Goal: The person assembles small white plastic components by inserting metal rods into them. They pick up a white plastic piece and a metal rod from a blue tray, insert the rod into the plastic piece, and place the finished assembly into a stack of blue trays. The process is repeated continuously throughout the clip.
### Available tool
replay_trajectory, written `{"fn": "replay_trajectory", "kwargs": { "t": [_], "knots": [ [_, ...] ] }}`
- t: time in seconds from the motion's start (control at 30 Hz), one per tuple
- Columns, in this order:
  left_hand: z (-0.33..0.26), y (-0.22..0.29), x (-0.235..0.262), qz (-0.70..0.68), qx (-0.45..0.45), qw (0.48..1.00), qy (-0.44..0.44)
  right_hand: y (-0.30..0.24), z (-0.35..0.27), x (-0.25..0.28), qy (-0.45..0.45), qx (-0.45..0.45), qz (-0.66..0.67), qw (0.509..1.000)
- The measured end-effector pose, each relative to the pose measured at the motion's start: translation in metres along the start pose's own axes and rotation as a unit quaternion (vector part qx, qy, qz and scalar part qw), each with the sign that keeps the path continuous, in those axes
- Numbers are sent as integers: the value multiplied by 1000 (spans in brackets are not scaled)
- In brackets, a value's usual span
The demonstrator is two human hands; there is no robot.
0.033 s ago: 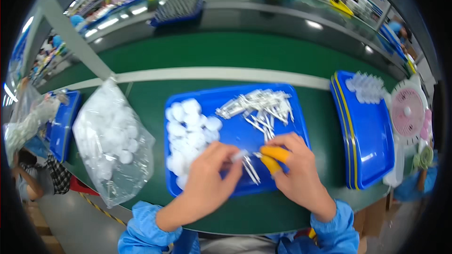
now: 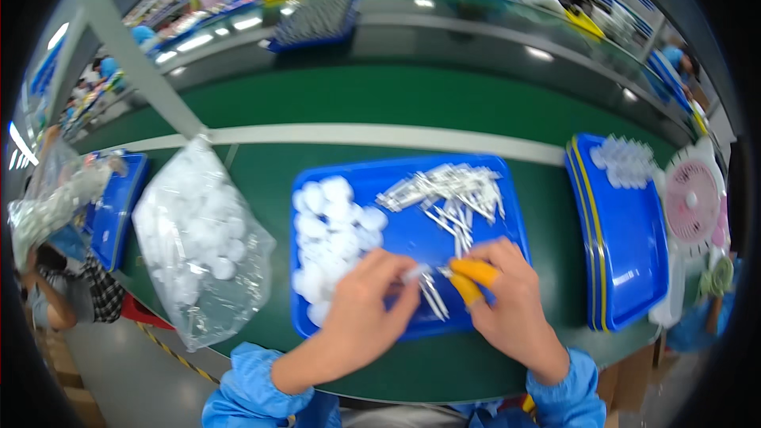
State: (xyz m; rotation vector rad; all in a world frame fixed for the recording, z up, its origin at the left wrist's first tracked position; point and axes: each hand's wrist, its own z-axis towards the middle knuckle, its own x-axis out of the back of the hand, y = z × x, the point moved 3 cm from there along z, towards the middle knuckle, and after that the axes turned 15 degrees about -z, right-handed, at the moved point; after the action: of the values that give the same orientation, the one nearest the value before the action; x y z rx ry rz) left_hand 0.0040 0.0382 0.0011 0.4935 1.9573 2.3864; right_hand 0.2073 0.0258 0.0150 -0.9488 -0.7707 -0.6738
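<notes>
Over a blue tray (image 2: 404,236), my left hand (image 2: 361,305) pinches a small whitish, translucent piece (image 2: 414,273) between thumb and forefinger. Close to it on the right is my right hand (image 2: 511,309), with yellow covers on thumb and forefinger. Those fingertips close on a thin silvery piece (image 2: 445,271), blurred and mostly hidden. The two pieces nearly meet; I cannot tell whether they touch. White round pieces (image 2: 329,226) fill the tray's left side. A pile of thin white and silvery sticks (image 2: 448,186) lies at the back right, with several loose sticks (image 2: 433,298) below my hands.
A clear bag of white round pieces (image 2: 198,246) lies left of the tray. Stacked blue trays (image 2: 630,254) stand at the right, with clear plastic pieces (image 2: 622,162) on top, beside a pink and white fan (image 2: 691,198). Other people work across the green bench (image 2: 396,91).
The whole view has shifted slightly, so everything sits a little lower and further right. Both hands keep the same pinch over the tray.
</notes>
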Motion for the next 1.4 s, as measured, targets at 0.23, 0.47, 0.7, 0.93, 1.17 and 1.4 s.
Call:
{"fn": "replay_trajectory", "kwargs": {
  "t": [0.23, 0.47, 0.7, 0.93, 1.17, 1.4],
  "knots": [
    [-3, 2, -2, -54, -5, 998, -22, -15, -4, 4, -99, 47, 9, 994],
    [-3, -3, -4, -41, -13, 999, -26, -8, -3, 1, -80, 27, -8, 996],
    [-4, -6, -6, -39, 1, 999, -27, -9, -2, 3, -89, 14, -23, 996],
    [-7, -2, -8, -4, -22, 1000, -20, -22, -3, -7, -46, 3, 1, 999],
    [-12, 3, -4, 22, -47, 998, -19, -29, -11, -12, 15, -19, 23, 999],
    [-12, 3, -12, 59, -49, 997, -21, -28, -12, -22, 43, -35, 30, 998]
  ]
}}
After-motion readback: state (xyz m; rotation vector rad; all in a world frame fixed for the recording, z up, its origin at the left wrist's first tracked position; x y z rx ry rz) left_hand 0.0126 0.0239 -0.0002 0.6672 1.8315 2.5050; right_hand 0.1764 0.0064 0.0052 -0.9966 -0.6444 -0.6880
